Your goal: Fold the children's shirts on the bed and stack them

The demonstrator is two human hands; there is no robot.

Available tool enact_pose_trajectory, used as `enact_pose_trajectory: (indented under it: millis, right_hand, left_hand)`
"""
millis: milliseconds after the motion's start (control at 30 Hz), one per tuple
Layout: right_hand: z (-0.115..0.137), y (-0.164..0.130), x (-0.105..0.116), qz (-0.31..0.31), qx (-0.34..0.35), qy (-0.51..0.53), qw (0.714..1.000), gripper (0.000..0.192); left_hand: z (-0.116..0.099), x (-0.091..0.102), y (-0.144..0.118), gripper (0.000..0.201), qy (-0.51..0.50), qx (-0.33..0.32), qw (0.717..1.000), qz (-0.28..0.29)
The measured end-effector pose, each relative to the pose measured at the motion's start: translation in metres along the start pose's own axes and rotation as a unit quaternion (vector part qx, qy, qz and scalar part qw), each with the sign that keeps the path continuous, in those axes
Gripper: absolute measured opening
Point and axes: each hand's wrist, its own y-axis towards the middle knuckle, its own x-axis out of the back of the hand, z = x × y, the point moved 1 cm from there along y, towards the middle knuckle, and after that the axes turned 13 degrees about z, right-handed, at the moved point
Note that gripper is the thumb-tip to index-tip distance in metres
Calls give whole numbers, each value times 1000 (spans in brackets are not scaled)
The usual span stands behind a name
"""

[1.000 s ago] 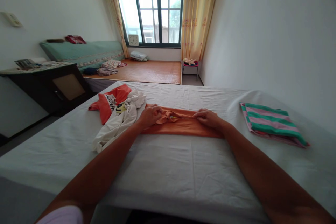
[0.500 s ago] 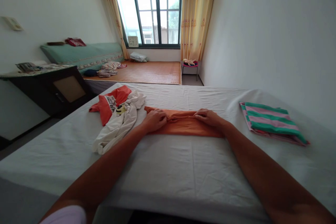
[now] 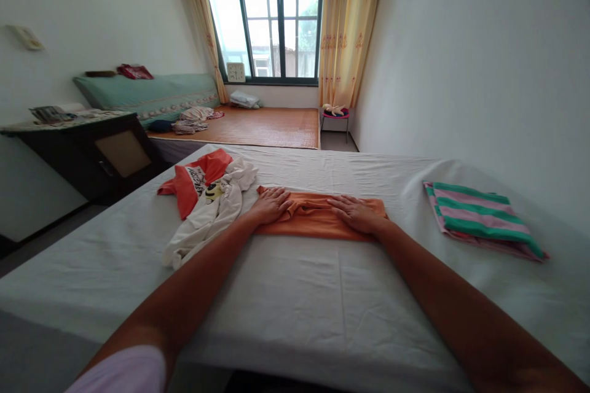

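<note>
Our left hand (image 3: 271,204) and right hand (image 3: 354,214) press flat, fingers spread and gripping nothing, on the folded orange garment (image 3: 318,221), whose layers could slide or spring open if we lift unevenly.

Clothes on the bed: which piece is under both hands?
The folded orange garment in the middle; the striped one and the white-and-red heap lie untouched at the sides.

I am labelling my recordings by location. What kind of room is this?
Probably a bedroom in a home: a bed with a white sheet, a folded orange garment on it, and yellow patterned curtains at the window.
</note>
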Motion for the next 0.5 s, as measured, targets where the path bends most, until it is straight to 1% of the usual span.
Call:
enact_pose_trajectory:
  millis: [67,167,300,433,500]
  right_hand:
    - [-12,-2,1,13,-14,3,1000,56]
    - [-26,-5,2,30,-39,-9,999,59]
    - [-39,-6,3,49,-86,-41,994,58]
    - [-47,-5,3,47,-124,-62,989,56]
    - [-48,-7,4,41,-140,-71,987,56]
  left_hand:
    - [5,2,3,52,14,8,1000,9]
    - [9,6,1,58,49,42,997,30]
    - [10,9,-4,62,82,86,992,44]
    - [11,8,-5,60,87,83,992,37]
    - [9,9,-6,57,87,84,992,23]
